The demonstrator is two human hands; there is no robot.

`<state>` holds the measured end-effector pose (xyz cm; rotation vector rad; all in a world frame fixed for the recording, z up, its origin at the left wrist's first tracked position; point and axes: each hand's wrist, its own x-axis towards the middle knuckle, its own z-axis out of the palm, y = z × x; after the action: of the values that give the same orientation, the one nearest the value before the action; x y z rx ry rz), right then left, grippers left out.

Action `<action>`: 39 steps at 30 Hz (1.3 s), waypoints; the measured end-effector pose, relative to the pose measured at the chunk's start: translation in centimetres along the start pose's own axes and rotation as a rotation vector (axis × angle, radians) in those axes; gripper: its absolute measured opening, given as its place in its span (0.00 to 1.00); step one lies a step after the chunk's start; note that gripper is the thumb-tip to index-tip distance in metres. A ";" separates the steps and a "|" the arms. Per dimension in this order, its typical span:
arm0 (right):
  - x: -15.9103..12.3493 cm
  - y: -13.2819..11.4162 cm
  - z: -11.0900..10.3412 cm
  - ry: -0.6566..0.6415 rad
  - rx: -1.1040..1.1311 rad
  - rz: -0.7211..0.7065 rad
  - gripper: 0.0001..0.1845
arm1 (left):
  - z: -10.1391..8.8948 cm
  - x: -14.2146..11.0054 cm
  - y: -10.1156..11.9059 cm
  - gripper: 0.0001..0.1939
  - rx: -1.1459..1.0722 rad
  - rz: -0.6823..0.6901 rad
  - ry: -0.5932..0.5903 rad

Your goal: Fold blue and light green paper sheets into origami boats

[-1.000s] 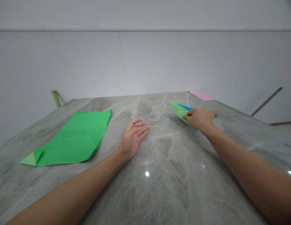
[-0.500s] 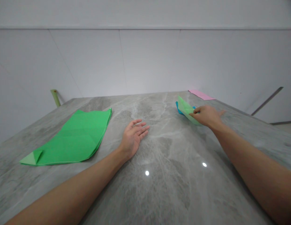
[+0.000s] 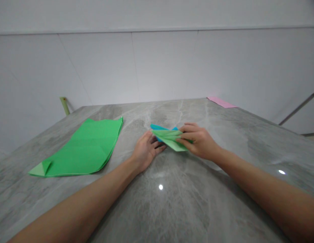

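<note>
In the middle of the grey marbled tabletop, my right hand (image 3: 198, 139) pinches a light green folded paper (image 3: 170, 137) by its right end. Behind it shows a piece of blue folded paper (image 3: 158, 127), mostly covered by the green one. My left hand (image 3: 146, 148) rests on the table with its fingers apart, at the left end of the papers. Its fingertips lie partly behind the green paper; whether they press on it I cannot tell.
A stack of bright green paper sheets (image 3: 88, 145) lies to the left, one corner folded over. Pink paper (image 3: 222, 102) sits at the far right edge of the table (image 3: 157, 209). A white wall (image 3: 157, 67) stands behind.
My right hand has brought the light green paper and the blue paper from the right to the middle, beside my left hand. My left hand has stayed nearly in place.
</note>
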<state>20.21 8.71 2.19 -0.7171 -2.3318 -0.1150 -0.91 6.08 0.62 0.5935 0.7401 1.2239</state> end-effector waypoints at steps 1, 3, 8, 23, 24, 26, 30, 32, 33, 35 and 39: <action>0.1 -0.9 0.3 -0.021 0.052 -0.074 0.13 | 0.0 0.0 0.0 0.12 -0.008 0.000 -0.012; 0.1 -2.1 0.4 -0.076 0.116 -0.144 0.12 | 0.1 0.0 -0.2 0.12 -0.001 0.021 -0.003; 0.2 -2.5 -0.7 -0.159 0.291 -0.007 0.11 | 0.1 0.1 -0.7 0.09 0.079 0.136 0.025; 0.2 2.1 -5.0 -0.457 0.885 0.553 0.18 | -0.2 -0.7 -1.1 0.18 0.317 0.198 -0.108; 0.2 1.9 -4.8 -0.481 0.928 0.572 0.18 | -0.2 -0.7 -1.1 0.18 0.327 0.186 -0.112; 0.1 1.6 -4.4 -0.514 1.000 0.595 0.17 | -0.2 -0.7 -1.2 0.19 0.344 0.158 -0.120; 0.1 1.4 -4.1 -0.551 1.069 0.592 0.17 | -0.3 -0.7 -1.2 0.20 0.345 0.126 -0.134; 0.1 1.5 -4.1 -0.562 1.056 0.569 0.18 | -0.3 -0.6 -1.2 0.19 0.340 0.121 -0.149; 0.1 1.5 -4.1 -0.566 1.043 0.556 0.19 | -0.4 -0.6 -1.3 0.19 0.341 0.119 -0.159; 0.1 1.5 -4.1 -0.569 1.014 0.531 0.21 | -0.5 -0.5 -1.3 0.18 0.346 0.119 -0.180; 0.2 1.6 -4.1 -0.568 0.995 0.531 0.22 | -0.7 -0.3 -1.4 0.17 0.365 0.120 -0.199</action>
<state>23.39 9.00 5.27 -0.8427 -2.1709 1.5269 -0.60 5.42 -0.80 1.0579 0.7720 1.1259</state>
